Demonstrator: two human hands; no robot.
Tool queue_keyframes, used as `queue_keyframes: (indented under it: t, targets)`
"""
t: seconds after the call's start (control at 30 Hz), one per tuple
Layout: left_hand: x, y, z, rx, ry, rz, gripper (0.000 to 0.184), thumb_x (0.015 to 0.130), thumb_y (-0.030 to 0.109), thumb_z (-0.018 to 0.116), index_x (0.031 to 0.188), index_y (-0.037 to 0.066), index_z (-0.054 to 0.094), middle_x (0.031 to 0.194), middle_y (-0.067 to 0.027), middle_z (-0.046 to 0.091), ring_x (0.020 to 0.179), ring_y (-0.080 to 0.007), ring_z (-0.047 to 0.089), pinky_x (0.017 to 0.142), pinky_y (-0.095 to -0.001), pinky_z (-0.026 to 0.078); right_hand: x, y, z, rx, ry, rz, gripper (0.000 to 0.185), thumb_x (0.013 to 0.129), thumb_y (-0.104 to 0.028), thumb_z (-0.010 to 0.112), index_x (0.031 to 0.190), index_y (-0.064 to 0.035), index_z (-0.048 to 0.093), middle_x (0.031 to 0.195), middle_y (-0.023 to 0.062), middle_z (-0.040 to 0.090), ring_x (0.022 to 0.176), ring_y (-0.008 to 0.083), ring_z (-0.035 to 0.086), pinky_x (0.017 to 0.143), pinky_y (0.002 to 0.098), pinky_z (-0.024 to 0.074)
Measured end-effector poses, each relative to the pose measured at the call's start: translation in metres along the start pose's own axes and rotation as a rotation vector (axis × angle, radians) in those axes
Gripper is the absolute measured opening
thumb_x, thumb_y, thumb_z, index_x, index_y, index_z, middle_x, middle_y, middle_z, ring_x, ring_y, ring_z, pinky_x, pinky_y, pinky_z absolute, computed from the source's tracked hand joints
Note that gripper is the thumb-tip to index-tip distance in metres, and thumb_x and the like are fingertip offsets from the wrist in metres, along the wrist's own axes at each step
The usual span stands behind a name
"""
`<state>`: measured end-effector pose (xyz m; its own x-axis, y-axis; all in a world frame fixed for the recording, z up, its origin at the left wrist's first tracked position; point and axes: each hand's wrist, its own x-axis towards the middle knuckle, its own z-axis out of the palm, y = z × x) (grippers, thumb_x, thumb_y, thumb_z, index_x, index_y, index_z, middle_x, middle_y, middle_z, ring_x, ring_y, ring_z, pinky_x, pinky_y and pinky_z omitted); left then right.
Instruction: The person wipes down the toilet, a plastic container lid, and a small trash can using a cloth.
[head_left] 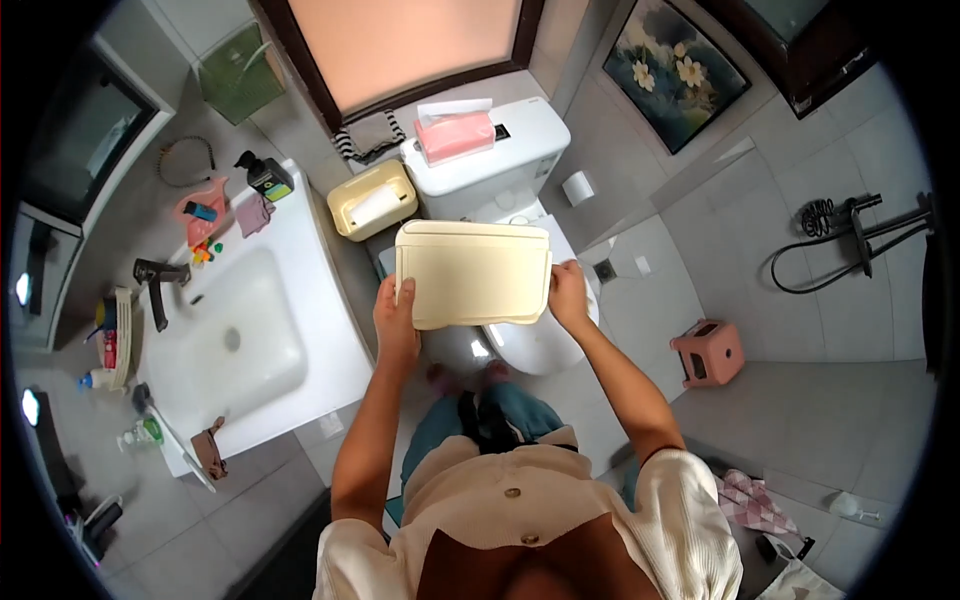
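Observation:
A cream, rectangular plastic lid (478, 275) with a raised rim is held up in front of me, above the toilet. Its left edge is in my left hand (396, 312), the thumb lying on top and the fingers hidden underneath. My right hand (567, 292) grips the right edge, fingers closed around it. Whether a box hangs beneath the lid I cannot tell. Behind it stands the white toilet (545, 345), partly covered by the lid. A pale yellow bin (350, 232) with a white roll-like thing inside is beside the toilet tank.
A pink tissue pack (455, 138) lies on the toilet tank (545, 130). To the left is a white sink counter (325, 330) with a black pump bottle (266, 177) and a dark faucet (160, 285). A pink stool (710, 352) stands on the floor at right.

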<state>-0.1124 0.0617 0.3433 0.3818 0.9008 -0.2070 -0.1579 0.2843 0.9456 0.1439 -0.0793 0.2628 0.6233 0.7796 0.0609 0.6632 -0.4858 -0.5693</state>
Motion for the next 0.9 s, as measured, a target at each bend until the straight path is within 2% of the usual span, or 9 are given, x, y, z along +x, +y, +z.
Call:
queue_keyframes:
  t: [0.1, 0.2, 0.33, 0.43, 0.57, 0.63, 0.7, 0.8, 0.9]
  targets:
    - [0.001, -0.001, 0.009, 0.079, 0.020, 0.010, 0.032, 0.096, 0.026, 0.061, 0.117, 0.002, 0.057, 0.100, -0.0029, 0.063, 0.091, -0.0111, 0.058, 0.082, -0.0268, 0.047, 0.008, -0.017, -0.017, 0.169, 0.395, 0.060, 0.031, 0.083, 0.002, 0.054, 0.110, -0.0046, 0.067, 0.102, 0.0183, 0.054, 0.097, 0.0351, 0.054, 0.085, 0.0435, 0.0447]
    - [0.002, 0.002, 0.015, 0.225, -0.036, 0.024, 0.033, 0.095, 0.028, 0.062, 0.117, 0.003, 0.058, 0.102, -0.0033, 0.063, 0.092, -0.0112, 0.058, 0.083, -0.0267, 0.047, 0.026, -0.081, -0.055, 0.403, 0.521, -0.114, 0.028, 0.087, -0.004, 0.056, 0.114, -0.0038, 0.065, 0.108, 0.0179, 0.053, 0.100, 0.0353, 0.054, 0.088, 0.0420, 0.0446]
    - [0.001, -0.002, 0.027, 0.270, -0.133, 0.104, 0.033, 0.095, 0.027, 0.064, 0.117, 0.004, 0.058, 0.103, -0.0032, 0.064, 0.093, -0.0116, 0.058, 0.083, -0.0269, 0.047, 0.028, -0.167, -0.082, 0.220, 0.227, -0.604, 0.041, 0.088, -0.018, 0.064, 0.126, -0.0061, 0.055, 0.125, 0.0199, 0.054, 0.113, 0.0380, 0.053, 0.093, 0.0414, 0.0448]
    - [-0.001, 0.008, 0.021, 0.203, -0.221, 0.077, 0.030, 0.093, 0.021, 0.066, 0.116, 0.004, 0.058, 0.103, -0.0028, 0.064, 0.093, -0.0120, 0.059, 0.083, -0.0274, 0.047, 0.046, -0.165, -0.072, 0.366, -0.146, -0.486, 0.050, 0.085, -0.020, 0.068, 0.130, -0.0075, 0.050, 0.124, 0.0214, 0.056, 0.113, 0.0376, 0.055, 0.093, 0.0427, 0.0454]
    - [0.011, 0.057, 0.011, 0.171, -0.453, -0.161, 0.029, 0.087, 0.010, 0.071, 0.113, 0.004, 0.060, 0.103, -0.0026, 0.065, 0.092, -0.0121, 0.059, 0.083, -0.0281, 0.048, 0.040, -0.159, -0.055, 0.258, -0.102, -0.721, 0.047, 0.083, -0.018, 0.069, 0.126, -0.0078, 0.052, 0.112, 0.0175, 0.061, 0.105, 0.0360, 0.058, 0.087, 0.0427, 0.0478]
    - [0.025, 0.054, 0.004, 0.314, -0.512, -0.026, 0.030, 0.084, 0.007, 0.074, 0.110, 0.004, 0.061, 0.103, -0.0030, 0.066, 0.091, -0.0123, 0.060, 0.083, -0.0284, 0.049, 0.029, -0.173, -0.050, 0.092, -0.185, -0.826, 0.044, 0.082, -0.017, 0.069, 0.122, -0.0079, 0.054, 0.109, 0.0150, 0.062, 0.102, 0.0354, 0.059, 0.084, 0.0429, 0.0487]
    - [0.024, 0.058, 0.007, 0.435, -0.509, 0.108, 0.029, 0.081, 0.006, 0.077, 0.107, 0.004, 0.063, 0.099, -0.0041, 0.067, 0.089, -0.0121, 0.061, 0.081, -0.0288, 0.050, 0.028, -0.176, -0.054, 0.186, -0.167, -0.806, 0.041, 0.081, -0.015, 0.069, 0.120, -0.0078, 0.055, 0.106, 0.0124, 0.063, 0.099, 0.0344, 0.060, 0.082, 0.0428, 0.0492]
    - [0.010, 0.075, 0.012, 0.576, -0.477, 0.063, 0.029, 0.081, 0.006, 0.077, 0.107, 0.004, 0.063, 0.097, -0.0040, 0.067, 0.088, -0.0113, 0.061, 0.078, -0.0286, 0.051, 0.027, -0.175, -0.066, 0.250, -0.197, -0.789, 0.041, 0.080, -0.014, 0.068, 0.119, -0.0077, 0.056, 0.106, 0.0120, 0.063, 0.099, 0.0341, 0.060, 0.083, 0.0428, 0.0498]
    - [0.019, 0.044, 0.003, 0.478, -0.374, 0.118, 0.027, 0.083, 0.006, 0.075, 0.106, 0.002, 0.063, 0.095, -0.0036, 0.067, 0.086, -0.0103, 0.060, 0.077, -0.0276, 0.051, 0.032, -0.144, -0.068, 0.242, -0.165, -0.786, 0.044, 0.081, -0.014, 0.068, 0.123, -0.0086, 0.056, 0.110, 0.0131, 0.063, 0.101, 0.0346, 0.061, 0.084, 0.0425, 0.0499]
